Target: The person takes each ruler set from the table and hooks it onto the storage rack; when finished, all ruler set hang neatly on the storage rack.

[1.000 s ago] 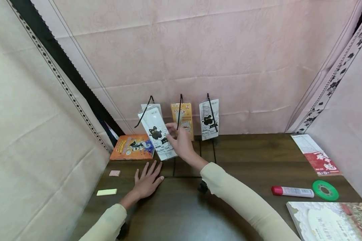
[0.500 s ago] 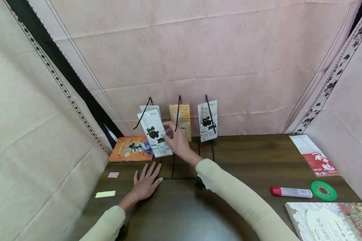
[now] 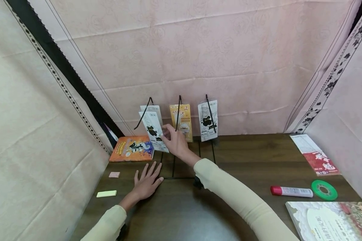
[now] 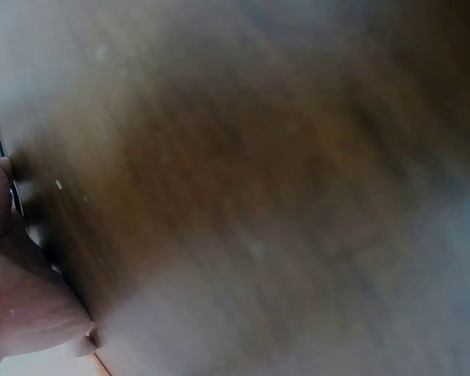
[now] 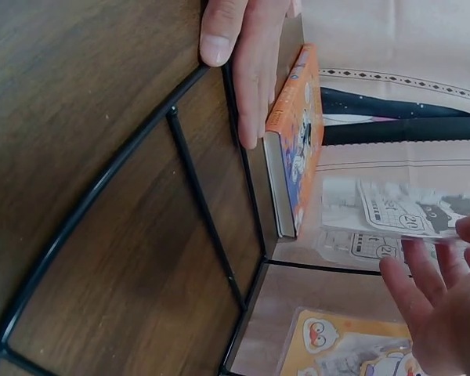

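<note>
My right hand (image 3: 178, 142) pinches the lower right edge of a white ruler set packet (image 3: 152, 129) printed with black cats. The packet leans at a slant at the left black wire hook (image 3: 142, 117). Behind it, a second pale packet (image 3: 157, 109) hangs on the same hook. In the right wrist view, the right thumb lies on the clear wrapped packet (image 5: 407, 211), fingers underneath. My left hand (image 3: 146, 184) lies flat with spread fingers on the table; the right wrist view has its fingertips right by the rack's black wire base (image 5: 125, 153).
A yellow packet (image 3: 184, 117) and another ruler set packet (image 3: 206, 134) hang on the other hooks. An orange book (image 3: 129, 154), pink eraser (image 3: 114, 174) and pale yellow strip (image 3: 106, 193) lie left. Right are a glue stick (image 3: 295, 191), green ring (image 3: 324, 190), red-white packet (image 3: 319, 160) and floral book (image 3: 319, 221).
The right hand has moved the front packet's lower end up and back toward the rack, turning its face slightly. The left hand has stayed in place.
</note>
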The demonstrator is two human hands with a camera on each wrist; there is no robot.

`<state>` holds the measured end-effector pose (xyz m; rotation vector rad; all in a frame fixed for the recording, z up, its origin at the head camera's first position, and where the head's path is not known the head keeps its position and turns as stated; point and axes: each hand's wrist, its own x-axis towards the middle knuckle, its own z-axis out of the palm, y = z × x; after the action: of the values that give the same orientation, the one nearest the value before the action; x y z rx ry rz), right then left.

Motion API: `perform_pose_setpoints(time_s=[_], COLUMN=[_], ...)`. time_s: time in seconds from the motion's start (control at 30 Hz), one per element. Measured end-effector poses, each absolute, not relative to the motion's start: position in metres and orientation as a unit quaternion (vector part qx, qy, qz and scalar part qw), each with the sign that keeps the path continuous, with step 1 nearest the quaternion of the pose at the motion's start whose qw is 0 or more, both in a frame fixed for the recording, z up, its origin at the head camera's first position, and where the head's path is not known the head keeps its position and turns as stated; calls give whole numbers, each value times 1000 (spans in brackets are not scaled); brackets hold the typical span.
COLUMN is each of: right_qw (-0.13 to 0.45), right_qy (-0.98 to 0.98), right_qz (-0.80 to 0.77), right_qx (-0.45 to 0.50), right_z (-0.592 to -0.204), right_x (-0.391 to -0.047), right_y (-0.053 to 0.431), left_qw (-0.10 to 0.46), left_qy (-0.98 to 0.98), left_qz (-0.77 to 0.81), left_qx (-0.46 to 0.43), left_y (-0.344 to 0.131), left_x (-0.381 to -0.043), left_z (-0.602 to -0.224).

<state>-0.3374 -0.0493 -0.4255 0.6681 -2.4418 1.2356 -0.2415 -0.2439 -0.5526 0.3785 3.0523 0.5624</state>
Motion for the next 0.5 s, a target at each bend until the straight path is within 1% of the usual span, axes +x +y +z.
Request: perform_pose_setpoints(time_s=[0.2, 0.5], right_qw=[135, 143], right_qy=[-855, -860], right_qz=[443, 429], right_qx=[234, 238], right_z=[-429, -434], right_x=[-338, -339], right_y=[-46, -40], left_qw=[18, 21], left_qy=[976, 980], left_qz=[184, 166], left_qx=[116, 111], left_y=[-243, -243], left_x=[-239, -238], left_z=[-548, -547])
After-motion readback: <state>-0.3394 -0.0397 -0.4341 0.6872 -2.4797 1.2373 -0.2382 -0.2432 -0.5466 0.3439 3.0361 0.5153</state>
